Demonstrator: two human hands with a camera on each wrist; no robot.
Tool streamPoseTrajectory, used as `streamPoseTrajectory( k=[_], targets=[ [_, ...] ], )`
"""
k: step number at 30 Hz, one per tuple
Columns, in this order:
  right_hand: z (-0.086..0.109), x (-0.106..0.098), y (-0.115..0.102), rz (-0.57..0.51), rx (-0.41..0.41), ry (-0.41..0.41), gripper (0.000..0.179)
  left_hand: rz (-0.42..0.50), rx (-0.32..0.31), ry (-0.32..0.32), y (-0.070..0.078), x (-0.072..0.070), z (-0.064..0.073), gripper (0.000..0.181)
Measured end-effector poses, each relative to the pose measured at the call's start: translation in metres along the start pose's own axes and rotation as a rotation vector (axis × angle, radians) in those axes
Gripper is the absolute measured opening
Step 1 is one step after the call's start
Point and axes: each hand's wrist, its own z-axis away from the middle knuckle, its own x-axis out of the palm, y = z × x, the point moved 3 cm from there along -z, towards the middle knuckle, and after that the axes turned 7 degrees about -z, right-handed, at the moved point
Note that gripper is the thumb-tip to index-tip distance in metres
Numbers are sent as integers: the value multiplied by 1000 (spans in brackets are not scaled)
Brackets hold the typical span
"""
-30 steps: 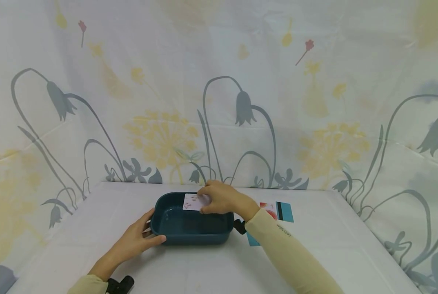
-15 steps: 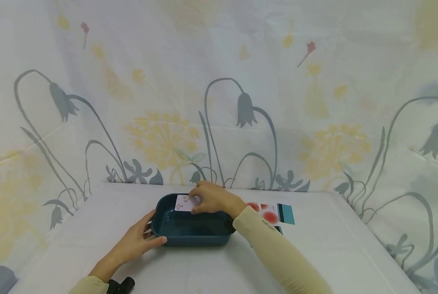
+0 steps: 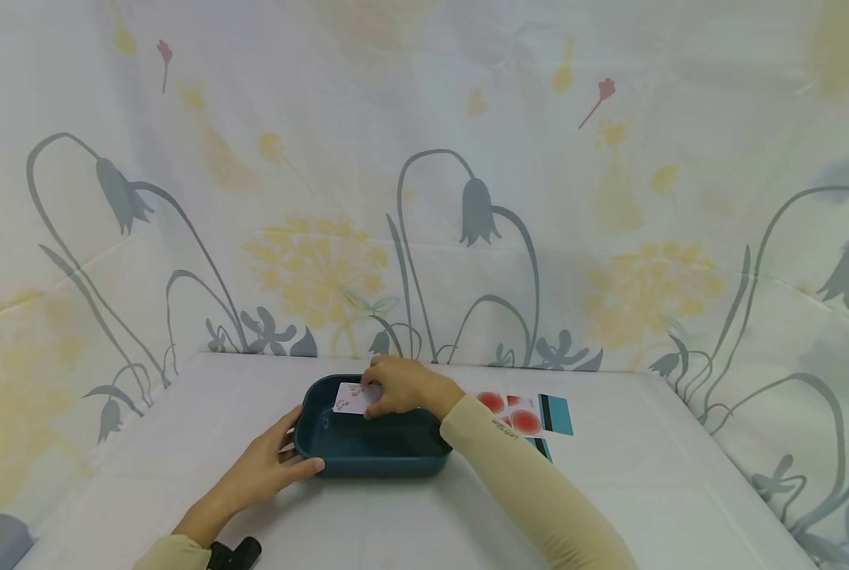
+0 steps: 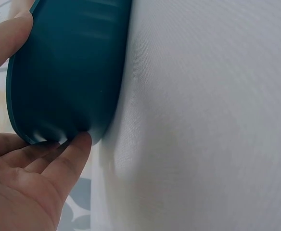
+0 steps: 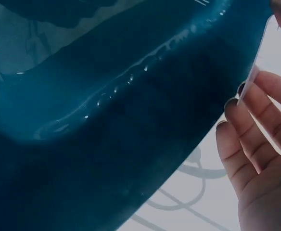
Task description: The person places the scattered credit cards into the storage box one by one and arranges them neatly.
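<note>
The right hand (image 3: 406, 386) grasps a white card (image 3: 350, 398) with a pink floral print, pinching its right end between thumb and fingers. The card is positioned over the far left part of a dark teal container (image 3: 374, 467); contact between card and container cannot be determined. In the right wrist view the card appears nearly edge-on, at the fingertips, beside the container rim.

The left hand (image 3: 256, 467) grasps the left end of the container: the thumb lies on the near corner of the rim, and the fingers bear against the outside of the end wall. The container stands upright on a white desk (image 3: 652, 491).

A beige right sleeve (image 3: 531, 483) extends past the right end of the container. Beyond it, to the right, red-patterned cards (image 3: 524, 419) lie flat on the desk, partly covered by the sleeve. A teal card (image 3: 559, 414) with a black stripe lies at their right. A black device (image 3: 235, 552) is located at the left wrist, next to the left sleeve (image 3: 175, 552). A pale backdrop (image 3: 424, 111) with grey and yellow flowers rises behind the desk
</note>
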Motion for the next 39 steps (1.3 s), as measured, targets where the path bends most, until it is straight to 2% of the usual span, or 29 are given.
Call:
streamPoseTrajectory(
  k=[7,11,18,26,39],
  targets=[
    [-5,11,-6,58,-42,-22,46,9,-12,3,-1,1,1,101],
    [-8,18,-8,86,-48,-38,47,14,3,-2,1,0,1,100],
    [-9,27,-12,112,-44,-62,47,32,41,-12,5,-1,2,98],
    [-13,38,-10,123,-15,-85,47,-6,20,-9,0,2,0,101],
    [-16,42,-13,119,7,-129,45,-8,27,-7,-1,1,0,99]
  ],
)
